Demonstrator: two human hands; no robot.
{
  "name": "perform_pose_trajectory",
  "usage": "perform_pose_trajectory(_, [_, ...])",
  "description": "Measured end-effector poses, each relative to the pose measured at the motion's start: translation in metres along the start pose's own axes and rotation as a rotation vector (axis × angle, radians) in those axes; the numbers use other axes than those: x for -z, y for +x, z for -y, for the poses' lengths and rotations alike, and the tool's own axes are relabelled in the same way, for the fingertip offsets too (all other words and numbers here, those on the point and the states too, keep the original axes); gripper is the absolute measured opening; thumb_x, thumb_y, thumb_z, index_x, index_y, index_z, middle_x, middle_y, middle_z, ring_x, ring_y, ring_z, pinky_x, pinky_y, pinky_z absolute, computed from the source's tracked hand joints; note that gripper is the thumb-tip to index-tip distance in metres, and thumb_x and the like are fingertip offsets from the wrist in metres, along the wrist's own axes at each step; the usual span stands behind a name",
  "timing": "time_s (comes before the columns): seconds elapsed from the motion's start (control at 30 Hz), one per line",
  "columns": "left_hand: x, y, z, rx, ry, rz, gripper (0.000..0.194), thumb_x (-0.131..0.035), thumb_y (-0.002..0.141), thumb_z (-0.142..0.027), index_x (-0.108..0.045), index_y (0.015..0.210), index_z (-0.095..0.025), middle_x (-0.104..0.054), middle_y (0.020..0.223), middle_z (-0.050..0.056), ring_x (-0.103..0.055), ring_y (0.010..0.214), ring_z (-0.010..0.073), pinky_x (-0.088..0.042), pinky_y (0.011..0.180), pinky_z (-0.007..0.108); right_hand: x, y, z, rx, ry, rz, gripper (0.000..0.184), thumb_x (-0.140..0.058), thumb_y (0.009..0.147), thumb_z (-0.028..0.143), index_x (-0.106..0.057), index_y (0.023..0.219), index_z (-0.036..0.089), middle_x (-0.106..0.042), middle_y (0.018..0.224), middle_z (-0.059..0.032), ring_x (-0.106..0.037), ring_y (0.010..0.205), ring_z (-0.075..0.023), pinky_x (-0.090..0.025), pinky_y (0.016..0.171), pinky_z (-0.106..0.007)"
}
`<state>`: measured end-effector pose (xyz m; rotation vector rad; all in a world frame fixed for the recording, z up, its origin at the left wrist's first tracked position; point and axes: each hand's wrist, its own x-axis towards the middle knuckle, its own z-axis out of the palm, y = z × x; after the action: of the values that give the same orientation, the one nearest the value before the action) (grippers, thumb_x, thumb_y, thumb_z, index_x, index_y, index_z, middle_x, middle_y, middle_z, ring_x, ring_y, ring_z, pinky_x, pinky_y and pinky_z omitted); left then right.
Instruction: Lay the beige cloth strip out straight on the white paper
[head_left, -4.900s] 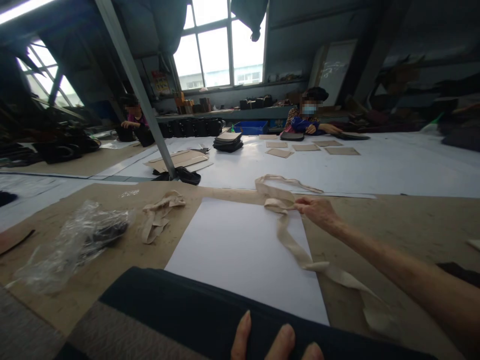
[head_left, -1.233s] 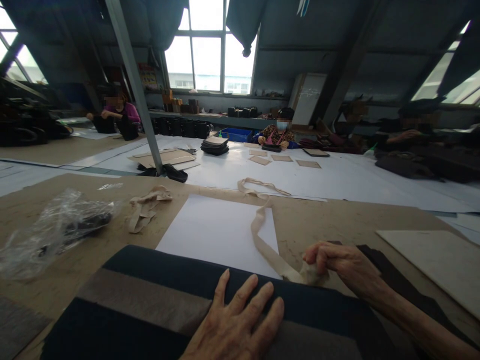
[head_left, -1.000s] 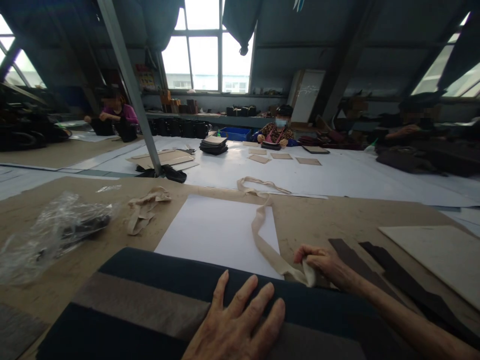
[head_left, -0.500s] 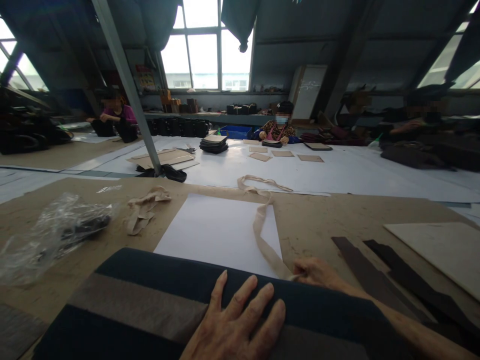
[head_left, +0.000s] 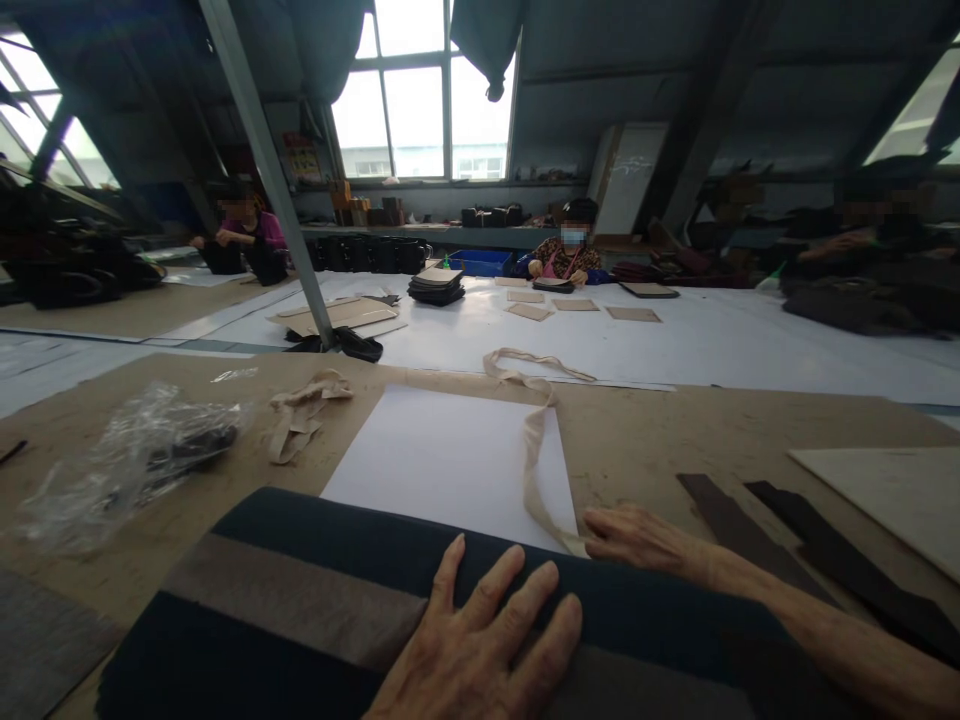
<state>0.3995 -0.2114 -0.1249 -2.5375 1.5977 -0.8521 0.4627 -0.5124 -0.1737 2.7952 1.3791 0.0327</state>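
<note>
My left hand [head_left: 480,640] lies flat with its fingers spread on a folded dark fabric with grey bands [head_left: 300,590] at the near edge. To its right, my right hand [head_left: 637,535] rests low on the brown table cover, fingers stretched out flat. Its fingertips touch the near end of a long beige strip [head_left: 536,450], right at the fabric's edge. The strip runs away from me across a white sheet [head_left: 450,460] and ends in a loose loop at the far side.
A crumpled clear plastic bag [head_left: 127,460] and a bundle of beige strips [head_left: 304,410] lie at the left. Dark strips [head_left: 750,525] and a pale board [head_left: 885,490] lie at the right. A slanted metal pole [head_left: 277,190] stands beyond. Co-workers [head_left: 570,255] sit at the far tables.
My right hand drew the strip's end from the sheet's far side to the fabric edge, then went from a pinch to flat fingers. My left hand stayed on the fabric.
</note>
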Motion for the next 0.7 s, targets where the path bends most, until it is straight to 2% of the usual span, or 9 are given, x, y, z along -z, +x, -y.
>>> perform_pose_trajectory(0.1, [0.001, 0.000, 0.000, -0.002, 0.006, 0.022, 0.044, -0.033, 0.092, -0.020, -0.032, 0.136, -0.024, -0.037, 0.140, 0.000, -0.032, 0.125, 0.0252, -0.032, 0.101, 0.053, 0.003, 0.000, -0.005, -0.055, 0.015, -0.043, 0.022, -0.035, 0.084, 0.011, -0.053, 0.073, 0.017, -0.047, 0.075, -0.0025, -0.041, 0.053, -0.0106, -0.025, 0.047, -0.022])
perform_pose_trajectory(0.17, [0.002, 0.001, 0.000, -0.010, 0.020, 0.040, 0.044, -0.030, 0.092, -0.020, -0.031, 0.136, -0.024, -0.036, 0.140, 0.001, -0.031, 0.126, 0.0261, -0.040, 0.095, 0.053, 0.011, -0.002, -0.009, -0.141, 0.004, -0.101, 0.022, -0.034, 0.080, 0.008, -0.051, 0.070, 0.016, -0.046, 0.073, -0.0027, -0.042, 0.055, -0.0106, -0.026, 0.050, -0.022])
perform_pose_trajectory(0.23, [0.003, 0.001, 0.000, -0.017, 0.032, 0.053, 0.044, -0.028, 0.092, -0.020, -0.030, 0.137, -0.023, -0.036, 0.140, 0.001, -0.031, 0.126, 0.0271, -0.045, 0.089, 0.054, 0.022, -0.003, -0.011, -0.237, -0.035, -0.165, 0.023, -0.033, 0.079, 0.007, -0.050, 0.067, 0.016, -0.044, 0.071, -0.0042, -0.040, 0.056, -0.0122, -0.025, 0.052, -0.024])
perform_pose_trajectory(0.3, [0.003, 0.001, 0.000, -0.018, 0.040, 0.061, 0.045, -0.028, 0.092, -0.019, -0.030, 0.137, -0.023, -0.036, 0.140, 0.001, -0.031, 0.125, 0.0275, -0.046, 0.086, 0.055, 0.033, -0.001, -0.009, -0.275, -0.067, -0.187, 0.025, -0.031, 0.080, 0.008, -0.050, 0.066, 0.015, -0.045, 0.072, -0.0064, -0.038, 0.057, -0.0145, -0.023, 0.053, -0.027])
perform_pose_trajectory(0.37, [0.003, 0.001, 0.000, -0.018, 0.040, 0.070, 0.046, -0.029, 0.091, -0.018, -0.030, 0.137, -0.023, -0.036, 0.140, 0.001, -0.030, 0.126, 0.0274, -0.047, 0.086, 0.055, 0.039, 0.003, -0.004, -0.216, -0.050, -0.129, 0.023, -0.034, 0.079, 0.008, -0.053, 0.068, 0.016, -0.046, 0.073, -0.0066, -0.038, 0.058, -0.0155, -0.020, 0.054, -0.029])
perform_pose_trajectory(0.47, [0.003, 0.001, -0.001, -0.019, 0.031, 0.079, 0.047, -0.030, 0.091, -0.017, -0.028, 0.137, -0.023, -0.034, 0.141, 0.001, -0.029, 0.126, 0.0271, -0.046, 0.088, 0.055, 0.037, 0.014, 0.006, -0.104, 0.054, 0.023, 0.015, -0.043, 0.073, 0.009, -0.054, 0.067, 0.018, -0.049, 0.072, -0.0027, -0.038, 0.055, -0.0130, -0.018, 0.051, -0.028])
perform_pose_trajectory(0.6, [0.004, 0.002, 0.000, -0.005, 0.019, 0.074, 0.046, -0.029, 0.091, -0.017, -0.030, 0.137, -0.023, -0.035, 0.140, 0.001, -0.029, 0.126, 0.0266, -0.043, 0.091, 0.055, 0.024, 0.030, 0.011, -0.157, 0.205, 0.126, 0.018, -0.046, 0.070, 0.006, -0.051, 0.056, 0.015, -0.046, 0.065, -0.0008, -0.037, 0.051, -0.0102, -0.018, 0.050, -0.026])
perform_pose_trajectory(0.7, [0.004, 0.001, 0.000, -0.002, 0.004, 0.075, 0.046, -0.027, 0.092, -0.017, -0.030, 0.137, -0.023, -0.035, 0.140, 0.001, -0.029, 0.126, 0.0263, -0.039, 0.094, 0.054, 0.016, 0.037, 0.008, -0.213, 0.365, 0.184, 0.019, -0.046, 0.072, 0.009, -0.059, 0.060, 0.015, -0.050, 0.066, -0.0015, -0.044, 0.055, -0.0112, -0.025, 0.050, -0.023])
